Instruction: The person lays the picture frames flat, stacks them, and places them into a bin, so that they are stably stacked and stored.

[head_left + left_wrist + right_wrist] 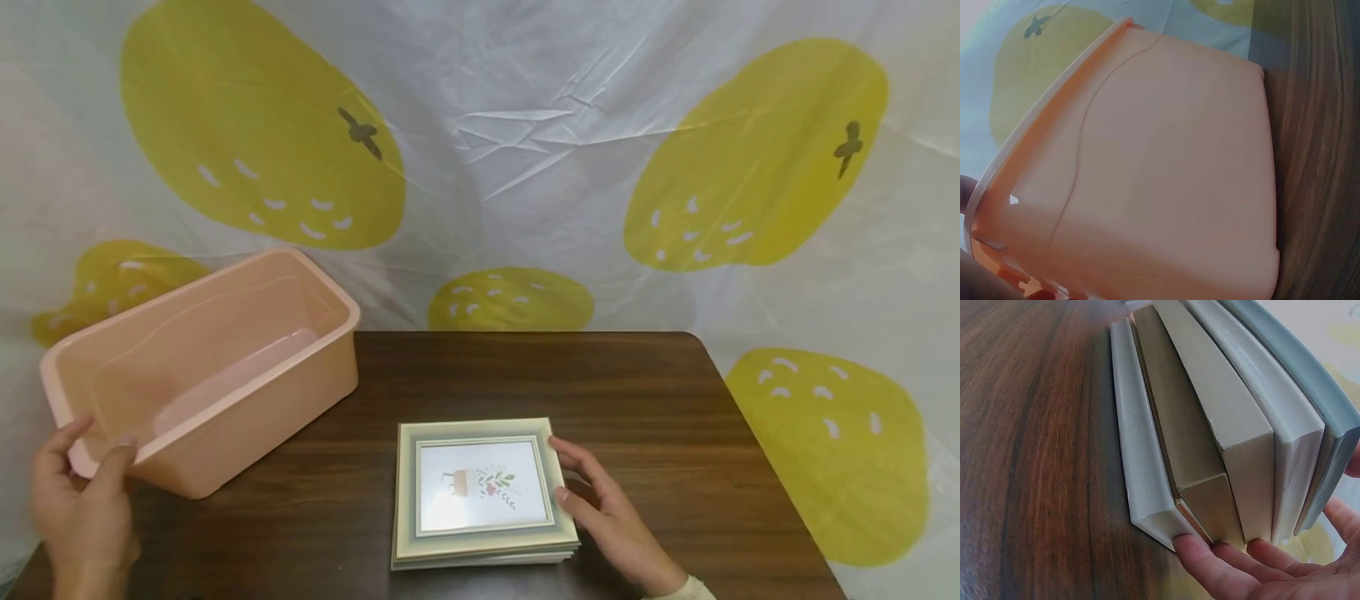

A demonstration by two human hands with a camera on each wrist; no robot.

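The left hand [78, 508] grips the near corner of the pink plastic bin [225, 417], thumb and fingers curled over its rim; the bin seems tipped up on the dark wooden table [637, 400], though the wrist view is too close to confirm. The right hand [611, 512] lies nearly flat, fingertips [1200, 553] touching the right edge of the stack of picture frames [480, 492] at the table's front middle.

My left hand [78, 500] sits at about eight o'clock in the head view, thumb and fingers curled in a pinch, wrist running down out of view. My right hand [611, 512] lies at five o'clock, palm down, fingers [1210, 562] nearly straight and pointing toward ten o'clock, a pale cuff at the wrist.
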